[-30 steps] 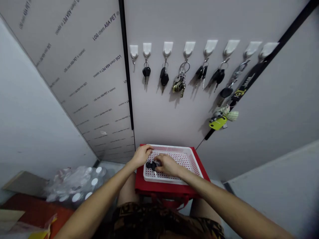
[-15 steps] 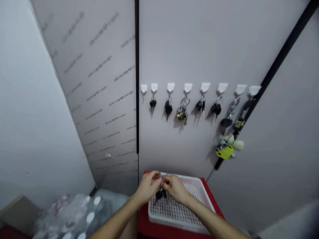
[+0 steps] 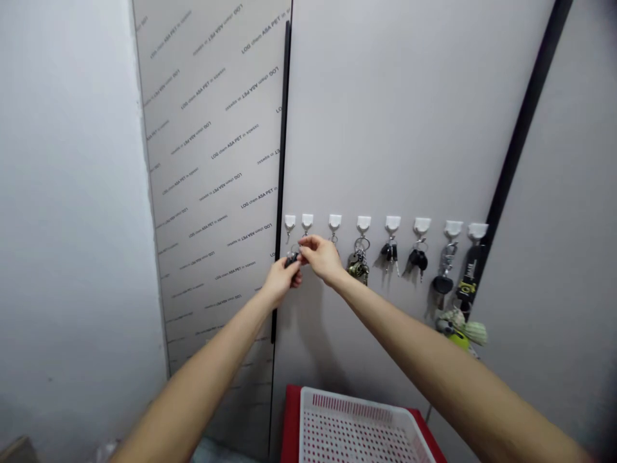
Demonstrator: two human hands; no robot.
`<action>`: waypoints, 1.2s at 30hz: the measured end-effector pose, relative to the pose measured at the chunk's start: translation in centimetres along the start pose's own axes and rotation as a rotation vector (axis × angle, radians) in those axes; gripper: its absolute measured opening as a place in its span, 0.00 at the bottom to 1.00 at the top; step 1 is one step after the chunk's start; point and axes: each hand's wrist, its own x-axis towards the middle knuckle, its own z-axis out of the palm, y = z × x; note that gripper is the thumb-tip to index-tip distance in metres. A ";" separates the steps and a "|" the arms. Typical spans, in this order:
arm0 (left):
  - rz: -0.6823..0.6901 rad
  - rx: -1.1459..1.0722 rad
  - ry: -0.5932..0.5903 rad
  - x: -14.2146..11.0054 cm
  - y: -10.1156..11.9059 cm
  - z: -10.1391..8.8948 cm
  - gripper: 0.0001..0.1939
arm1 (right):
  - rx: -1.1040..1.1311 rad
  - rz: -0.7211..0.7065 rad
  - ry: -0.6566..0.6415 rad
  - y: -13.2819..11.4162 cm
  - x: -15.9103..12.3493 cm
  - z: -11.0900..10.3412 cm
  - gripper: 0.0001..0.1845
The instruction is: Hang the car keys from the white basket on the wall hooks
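Note:
My left hand (image 3: 279, 281) is closed on a small bunch of black-headed keys (image 3: 291, 258), held up just below the leftmost white hook (image 3: 290, 221). From the right, my right hand (image 3: 325, 258) pinches at the same bunch, by its metal ring. The fingers partly cover the keys. The second hook (image 3: 307, 220) is right above my right fingertips, and what hangs from it is hidden. On the third hook (image 3: 335, 220) a ring shows, its keys behind my right hand. A brass-coloured key bunch (image 3: 357, 265) hangs to the right of that.
Further along the row hang black keys (image 3: 389, 251), another black set (image 3: 417, 258), a key with a chain (image 3: 442, 283) and a black strap (image 3: 467, 276) with trinkets. A white perforated basket (image 3: 357, 402) stands on a red surface below. A black vertical strip (image 3: 282, 161) runs left of the hooks.
Both hands have risen from over the white basket to the left end of the hook row, carrying the keys. The view has tilted up, and the basket now shows lower in the picture.

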 end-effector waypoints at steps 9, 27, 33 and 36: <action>-0.097 0.047 0.072 3.8 2.1 -1.0 0.06 | -0.646 -0.117 0.029 -1.2 4.4 2.3 0.13; 0.364 0.138 -0.132 -2.8 -0.8 4.7 0.39 | -0.161 -0.091 0.038 2.9 -8.4 -8.0 0.38; 0.416 0.123 -0.132 -4.3 3.2 8.8 0.40 | -0.085 -0.235 0.092 -1.4 -8.7 -9.9 0.39; 0.399 0.142 -0.160 -4.4 2.4 9.2 0.40 | -0.075 -0.236 0.078 -0.7 -8.9 -9.8 0.40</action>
